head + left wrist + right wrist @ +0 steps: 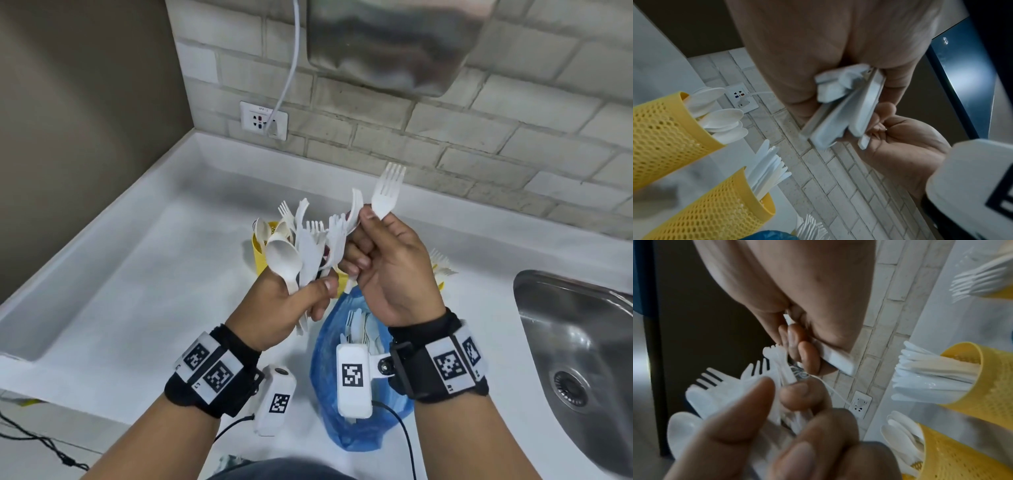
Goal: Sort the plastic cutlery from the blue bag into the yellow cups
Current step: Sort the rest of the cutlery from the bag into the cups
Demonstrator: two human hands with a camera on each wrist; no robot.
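Gripping a mixed bunch of white plastic cutlery (310,253) in the left hand (291,301), above the white surface (137,274). Pinching a fork (387,195) in the right hand (387,270), over the blue bag (329,394); yellow cups (663,138) standing behind.

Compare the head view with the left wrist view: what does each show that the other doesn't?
Only the head view shows the sink, the open blue bag with cutlery inside, and the fork raised in the right hand. Only the left wrist view shows the knife cup plainly, knives sticking out, beside the spoon cup. Both show the left hand gripping a mixed bundle of cutlery, and the wall socket.
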